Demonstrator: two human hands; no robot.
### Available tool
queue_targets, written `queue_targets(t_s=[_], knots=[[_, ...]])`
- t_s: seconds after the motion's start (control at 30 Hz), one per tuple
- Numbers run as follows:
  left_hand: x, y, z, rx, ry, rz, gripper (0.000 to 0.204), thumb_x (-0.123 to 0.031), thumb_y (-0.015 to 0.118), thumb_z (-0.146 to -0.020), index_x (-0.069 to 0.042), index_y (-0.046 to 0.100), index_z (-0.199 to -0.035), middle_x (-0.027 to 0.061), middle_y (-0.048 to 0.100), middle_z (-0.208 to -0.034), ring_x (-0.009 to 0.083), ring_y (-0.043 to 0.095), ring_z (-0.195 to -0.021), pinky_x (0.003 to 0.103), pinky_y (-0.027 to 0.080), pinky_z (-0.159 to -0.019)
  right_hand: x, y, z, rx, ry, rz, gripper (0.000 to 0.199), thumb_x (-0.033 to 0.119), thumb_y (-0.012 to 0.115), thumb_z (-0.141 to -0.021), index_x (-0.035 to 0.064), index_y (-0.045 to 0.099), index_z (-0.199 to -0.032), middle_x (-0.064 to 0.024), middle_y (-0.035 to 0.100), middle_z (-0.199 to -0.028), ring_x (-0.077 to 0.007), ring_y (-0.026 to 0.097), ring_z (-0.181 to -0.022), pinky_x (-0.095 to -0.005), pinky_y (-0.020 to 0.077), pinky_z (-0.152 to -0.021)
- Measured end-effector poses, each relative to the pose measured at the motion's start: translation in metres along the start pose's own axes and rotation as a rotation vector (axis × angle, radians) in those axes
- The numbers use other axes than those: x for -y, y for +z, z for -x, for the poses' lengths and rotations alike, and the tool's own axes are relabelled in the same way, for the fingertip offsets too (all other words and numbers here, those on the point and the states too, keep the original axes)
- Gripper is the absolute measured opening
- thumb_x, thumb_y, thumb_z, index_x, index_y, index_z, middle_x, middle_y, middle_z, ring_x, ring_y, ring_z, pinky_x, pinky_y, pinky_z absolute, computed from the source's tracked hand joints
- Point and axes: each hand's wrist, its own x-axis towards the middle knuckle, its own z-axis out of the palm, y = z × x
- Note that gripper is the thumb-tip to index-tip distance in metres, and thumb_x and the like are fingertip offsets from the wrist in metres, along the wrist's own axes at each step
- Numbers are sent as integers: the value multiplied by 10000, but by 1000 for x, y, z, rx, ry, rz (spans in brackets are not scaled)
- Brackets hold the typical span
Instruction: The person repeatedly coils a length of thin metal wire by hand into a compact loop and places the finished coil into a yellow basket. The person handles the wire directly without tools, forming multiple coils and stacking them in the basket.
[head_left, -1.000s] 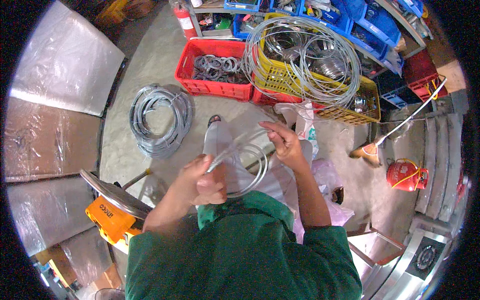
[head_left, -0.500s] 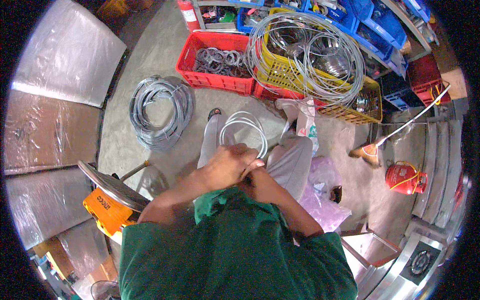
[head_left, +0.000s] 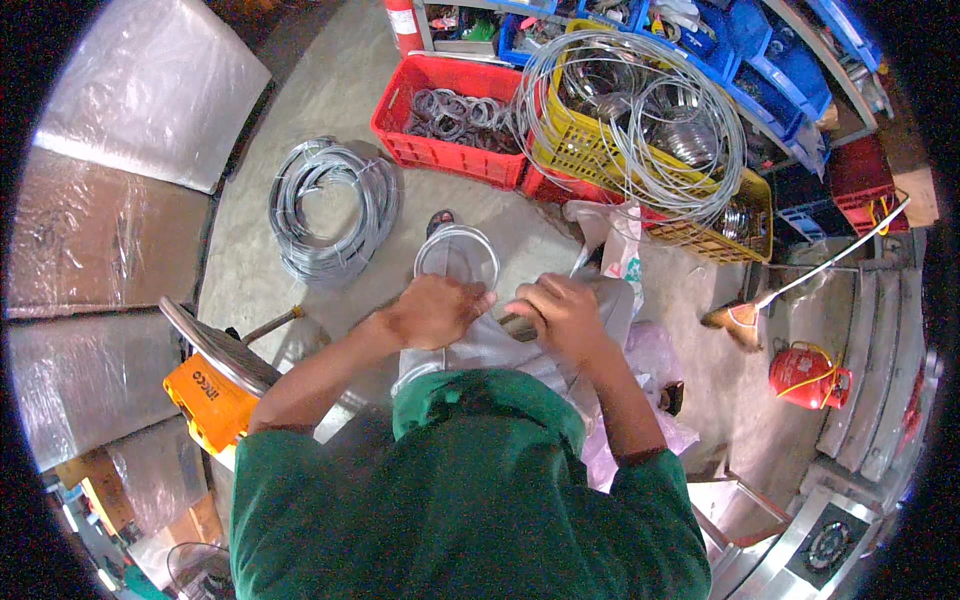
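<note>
A small looped coil of pale grey wire or cable point(head_left: 492, 256) rises from my left hand point(head_left: 438, 311), whose fingers are closed round its lower part. To the right, and apart from it, is my right hand point(head_left: 558, 308), with curled fingers and a slight blur. A thin pale strip shows just above that hand; whether it is held I cannot make out. Both hands are over my lap, above my grey trousers point(head_left: 480, 350). Beyond them on the floor, to the left, lies a larger tied coil of grey wire point(head_left: 378, 205).
Ahead stand a red crate point(head_left: 450, 165) of small wire rings and a yellow crate point(head_left: 570, 150) with big loose coils over it. Wrapped boxes point(head_left: 110, 240) line the left, near an orange machine point(head_left: 215, 395). A broom point(head_left: 740, 320) and red gas cylinder point(head_left: 805, 378) are at right.
My hands, which were together at the coil, have parted. The left moved left with the coil; the right moved right and away. The view has shifted slightly.
</note>
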Motion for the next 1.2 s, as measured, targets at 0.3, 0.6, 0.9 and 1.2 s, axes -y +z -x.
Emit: queue_targets(t_s=[0.3, 0.6, 0.9, 1.2], knots=[[-7, -51, 45, 59, -289, 1275, 585, -556, 409, -1002, -118, 438, -615, -42, 339, -573, 104, 306, -475, 285, 243, -444, -30, -23, -28, 17, 29, -207, 238, 237, 703, -864, 9, 640, -891, -102, 581, -775, -278, 586, -721, -380, 466, -653], [-1, -82, 90, -75, 124, 2258, 558, -557, 264, -1021, -187, 386, -622, -98, 198, -464, 83, 138, -383, 279, 134, -405, -69, 50, 59, 401, 672, -589, 315, 304, 540, -981, 3, 625, -960, -161, 643, -802, -285, 621, -749, -371, 489, -728], [-31, -91, 97, -462, 642, 2300, 548, -526, 219, -1036, -178, 384, -645, -95, 255, -451, 60, 188, -342, 262, 150, -358, -110, 56, -12, -279, 419, -329, 243, 234, 539, -985, -2, 595, -983, -200, 648, -896, -344, 631, -808, -412, 488, -749], [3, -191, 166, -739, 776, 1808, 510, -394, 250, -1066, -163, 400, -636, -73, 288, -425, 41, 172, -335, 228, 136, -327, -122, 101, 27, 14, 363, -433, 355, 345, 517, -994, -2, 535, -922, -203, 571, -799, -390, 574, -741, -433, 460, -669]])
